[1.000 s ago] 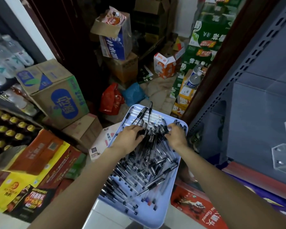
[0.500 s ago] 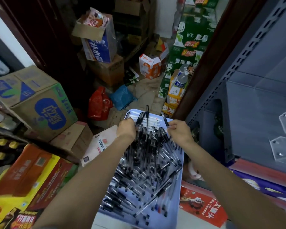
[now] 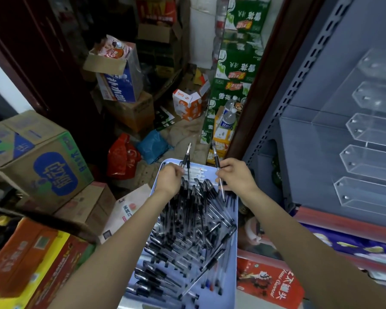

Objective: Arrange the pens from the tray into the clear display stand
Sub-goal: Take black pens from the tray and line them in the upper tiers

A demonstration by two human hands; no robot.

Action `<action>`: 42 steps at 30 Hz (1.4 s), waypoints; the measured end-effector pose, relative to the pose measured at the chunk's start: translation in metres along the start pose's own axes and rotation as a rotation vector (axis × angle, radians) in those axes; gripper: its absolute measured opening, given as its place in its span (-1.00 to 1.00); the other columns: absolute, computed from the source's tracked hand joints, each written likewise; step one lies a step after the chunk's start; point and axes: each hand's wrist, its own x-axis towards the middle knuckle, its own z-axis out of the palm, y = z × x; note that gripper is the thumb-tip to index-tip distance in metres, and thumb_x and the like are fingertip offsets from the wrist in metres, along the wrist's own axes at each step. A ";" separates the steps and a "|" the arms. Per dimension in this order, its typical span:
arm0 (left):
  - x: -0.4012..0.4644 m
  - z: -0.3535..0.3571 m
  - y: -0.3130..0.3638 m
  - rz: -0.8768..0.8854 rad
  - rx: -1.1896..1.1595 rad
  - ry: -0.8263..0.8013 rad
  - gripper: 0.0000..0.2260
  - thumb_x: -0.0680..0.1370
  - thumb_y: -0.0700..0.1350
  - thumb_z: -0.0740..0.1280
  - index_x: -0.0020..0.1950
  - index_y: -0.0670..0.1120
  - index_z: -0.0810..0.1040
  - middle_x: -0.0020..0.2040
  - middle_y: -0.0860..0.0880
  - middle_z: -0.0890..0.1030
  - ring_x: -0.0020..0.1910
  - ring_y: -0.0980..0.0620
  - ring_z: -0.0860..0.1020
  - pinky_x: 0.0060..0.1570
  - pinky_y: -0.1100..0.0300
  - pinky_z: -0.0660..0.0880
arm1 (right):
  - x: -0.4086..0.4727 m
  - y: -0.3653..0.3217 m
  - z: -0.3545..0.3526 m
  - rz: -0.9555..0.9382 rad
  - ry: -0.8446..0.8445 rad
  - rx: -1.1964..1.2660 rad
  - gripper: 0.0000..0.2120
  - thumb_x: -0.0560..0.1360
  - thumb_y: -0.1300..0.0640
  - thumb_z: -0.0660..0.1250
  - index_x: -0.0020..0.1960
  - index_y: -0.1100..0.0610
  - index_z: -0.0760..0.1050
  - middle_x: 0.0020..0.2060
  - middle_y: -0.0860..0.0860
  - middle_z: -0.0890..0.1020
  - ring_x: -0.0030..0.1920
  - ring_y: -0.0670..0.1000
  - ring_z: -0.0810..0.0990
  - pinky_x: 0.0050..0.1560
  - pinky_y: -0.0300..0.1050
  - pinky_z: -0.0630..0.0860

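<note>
head view, near to far. pale blue tray [image 3: 228, 293] low centre, filled with a loose heap of black-capped pens [image 3: 187, 233] lying crosswise over each other; a few white-barrelled pens [image 3: 197, 172] sit in a row at the tray's far end. red printed carton [image 3: 270, 284] just right of the tray, orange and yellow cartons [image 3: 25, 262] to its left.

both forearms reach over the heap to the far end. left hand [image 3: 169, 179]: fingers curled, gripping a small bunch of pens [image 3: 187, 158] whose capped ends stick up past the knuckles; how many is hard to tell, maybe two or three. right hand [image 3: 237, 176]: fingers pinching a single pen [image 3: 216, 159], held nearly upright, cap end up, clear barrel running down past the palm toward the heap.

right side: grey shelf unit [image 3: 299, 134] carrying the clear display stand [image 3: 370, 152], a stack of angled transparent compartments, well apart from both hands.

beyond the tray: red plastic bag [image 3: 123, 157] and blue bag [image 3: 153, 148] on the floor, brown box with blue logo [image 3: 42, 161] at left, green drink cases [image 3: 234, 70] stacked at the back.
</note>
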 end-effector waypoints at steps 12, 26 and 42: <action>-0.056 0.010 0.119 0.421 -0.313 -0.021 -0.92 0.64 -0.17 0.11 -0.04 -0.12 0.35 -0.26 0.06 0.46 -0.31 0.16 0.45 -0.28 0.33 0.36 | -0.051 -0.028 -0.086 -0.216 0.112 0.375 -0.86 0.49 0.28 0.33 -0.14 0.10 0.42 -0.04 0.24 0.62 -0.06 0.10 0.64 -0.18 -0.13 0.63; -0.162 0.121 0.354 0.822 -0.128 -0.078 -0.92 0.47 -0.18 0.41 -0.10 -0.07 0.54 -0.25 0.13 0.55 -0.18 0.05 0.55 -0.14 0.37 0.41 | -0.141 0.036 -0.342 -0.480 0.393 0.681 -0.89 0.48 0.28 0.35 -0.13 0.11 0.47 -0.28 0.00 0.61 -0.24 -0.02 0.61 -0.32 -0.23 0.50; -0.118 0.176 0.477 0.921 -0.015 0.081 -0.97 0.48 -0.19 0.40 -0.11 -0.12 0.63 -0.21 0.07 0.60 -0.17 0.11 0.49 -0.24 0.50 0.31 | -0.083 0.063 -0.484 -0.499 0.559 0.555 -0.91 0.51 0.23 0.33 0.01 0.14 0.52 -0.20 0.05 0.63 -0.24 -0.04 0.59 -0.26 -0.28 0.56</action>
